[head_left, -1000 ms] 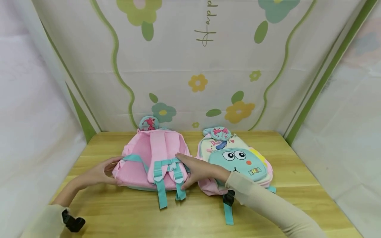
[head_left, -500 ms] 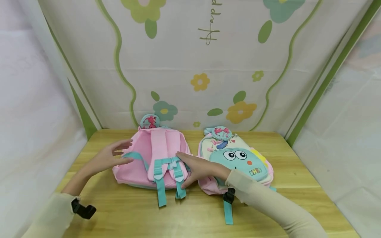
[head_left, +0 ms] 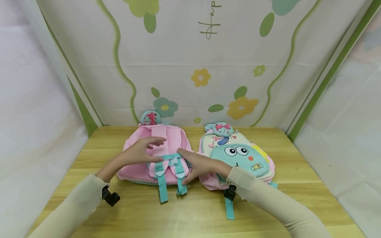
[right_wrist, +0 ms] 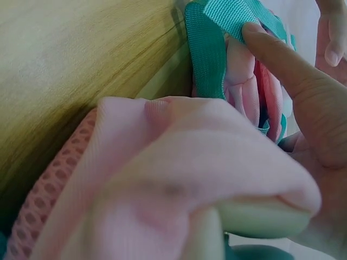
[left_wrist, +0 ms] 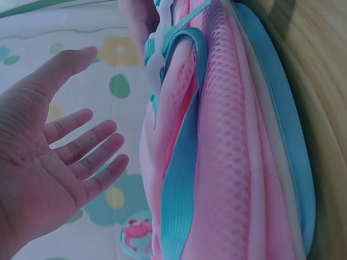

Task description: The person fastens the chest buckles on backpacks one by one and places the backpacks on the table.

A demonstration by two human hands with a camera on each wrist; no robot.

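While your left hand (head_left: 138,152) hovers, teal straps (head_left: 162,188) could snag

Because the pink bag (head_left: 170,142) lies strap-side up on the table (head_left: 190,213), its dangling ends could catch your right hand (head_left: 202,164), thumb on one, index spread wide, others hidden; left fingers spread, holding nothing; a one-sided pull might slide it into the cartoon bag (head_left: 244,160) just beside; both bags' contents unseen.

Soft light left a faint sheen on the table (head_left: 190,213); wrist views looked dimmer, the right's nearest pink fabric (right_wrist: 179,162) blurred.
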